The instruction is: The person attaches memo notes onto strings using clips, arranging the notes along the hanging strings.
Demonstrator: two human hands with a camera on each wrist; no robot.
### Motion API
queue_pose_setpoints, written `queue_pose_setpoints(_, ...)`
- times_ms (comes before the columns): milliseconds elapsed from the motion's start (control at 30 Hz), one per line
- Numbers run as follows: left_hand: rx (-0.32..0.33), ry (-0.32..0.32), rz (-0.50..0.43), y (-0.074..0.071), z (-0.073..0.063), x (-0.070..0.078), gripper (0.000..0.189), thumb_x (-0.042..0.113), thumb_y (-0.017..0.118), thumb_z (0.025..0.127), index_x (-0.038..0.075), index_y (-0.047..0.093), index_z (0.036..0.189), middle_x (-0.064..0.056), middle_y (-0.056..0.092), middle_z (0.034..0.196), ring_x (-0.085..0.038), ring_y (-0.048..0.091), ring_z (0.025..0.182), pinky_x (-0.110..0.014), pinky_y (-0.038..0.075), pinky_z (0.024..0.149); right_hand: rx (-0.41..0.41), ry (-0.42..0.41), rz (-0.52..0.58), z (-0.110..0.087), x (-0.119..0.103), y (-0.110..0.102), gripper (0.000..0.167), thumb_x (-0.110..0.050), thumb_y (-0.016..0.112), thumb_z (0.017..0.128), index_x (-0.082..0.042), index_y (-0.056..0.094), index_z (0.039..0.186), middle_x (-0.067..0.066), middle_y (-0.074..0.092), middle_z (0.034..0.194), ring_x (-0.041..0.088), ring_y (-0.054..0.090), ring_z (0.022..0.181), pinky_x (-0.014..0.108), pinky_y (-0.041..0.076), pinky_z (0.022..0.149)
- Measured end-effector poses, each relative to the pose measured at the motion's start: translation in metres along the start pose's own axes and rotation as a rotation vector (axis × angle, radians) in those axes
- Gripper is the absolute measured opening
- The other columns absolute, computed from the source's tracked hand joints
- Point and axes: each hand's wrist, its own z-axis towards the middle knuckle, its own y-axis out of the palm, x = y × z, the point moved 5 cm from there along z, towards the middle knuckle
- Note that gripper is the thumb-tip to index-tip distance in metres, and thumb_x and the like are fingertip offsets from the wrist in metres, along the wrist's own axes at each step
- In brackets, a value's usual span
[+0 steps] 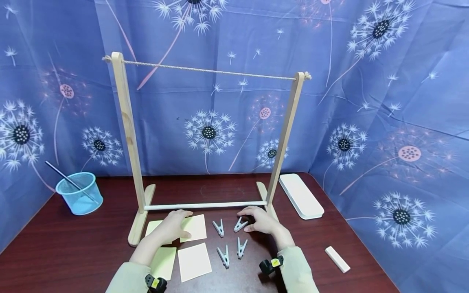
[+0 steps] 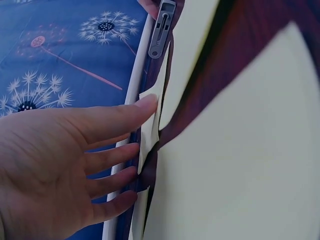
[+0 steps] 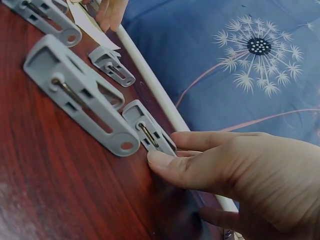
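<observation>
Square cream paper [image 1: 195, 262] is lying below both relaxed hands [image 1: 170, 226] [image 1: 263, 221]; by the right, a grey plastic clip [image 3: 145, 127], best pinched squarely, is being straddled.

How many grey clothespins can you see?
4: back-left clothespin, back-right clothespin by the right hand's fingertips, front-left clothespin, front-right clothespin. None looks hidden.

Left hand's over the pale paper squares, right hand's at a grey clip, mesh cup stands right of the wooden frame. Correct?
One thing's off: the mesh cup stands left of the wooden frame, as the head view shows. The rest holds: left hand over the pale paper squares, right hand at a grey clip.
</observation>
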Motion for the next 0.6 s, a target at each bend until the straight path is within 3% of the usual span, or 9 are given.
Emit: queue_pose_setpoints(600,0.026,-0.001,0.023,0.0002,0.0013,0.0016,0.067,0.009,0.088,0.068,-0.004,0.060,0.128,-0.016,0.060,0.120,-0.037,0.052,0.117,-0.047,0.047,0.097,0.041,-0.031,-0.007,0.0021,0.0035,0.0016,0.031,-0.007,0.075,0.081,-0.001,0.068,0.111,0.013,0.065,0.115,0.030,0.060,0.112,0.040,0.045,0.099)
